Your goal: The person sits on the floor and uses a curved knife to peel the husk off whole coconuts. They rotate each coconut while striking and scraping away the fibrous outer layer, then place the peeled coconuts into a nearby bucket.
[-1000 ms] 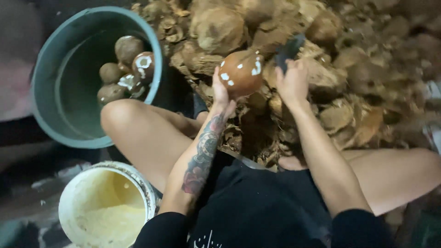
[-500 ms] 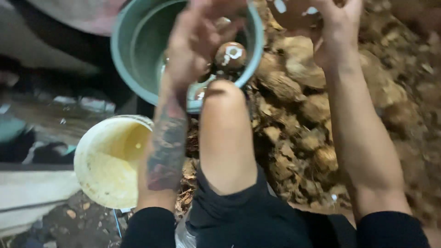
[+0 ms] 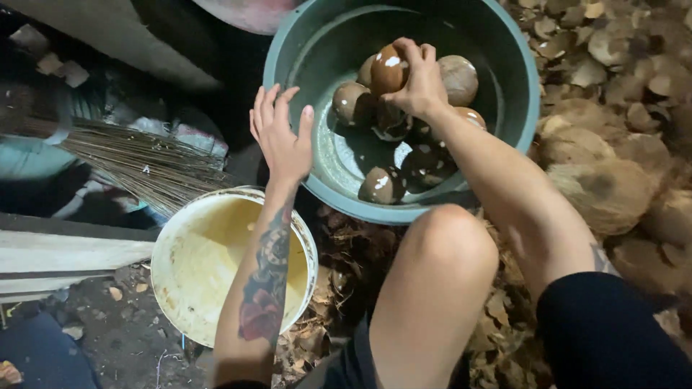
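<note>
We are reaching into the green basin [image 3: 519, 108] with our right hand [image 3: 414, 83], its fingers closing around a peeled brown coconut [image 3: 388, 70] and holding it just above the others. Judging by what lies here, the work is partly along: about seven peeled coconuts [image 3: 432, 155] are already sitting in the basin under that hand, while many unpeeled coconuts [image 3: 609, 191] are still lying in the husk pile [image 3: 613, 79] to its right. Our left hand [image 3: 282, 137] is hovering empty, fingers spread, beside the basin's near rim. Below it, the white bucket [image 3: 176, 277] is holding only a yellowish residue.
</note>
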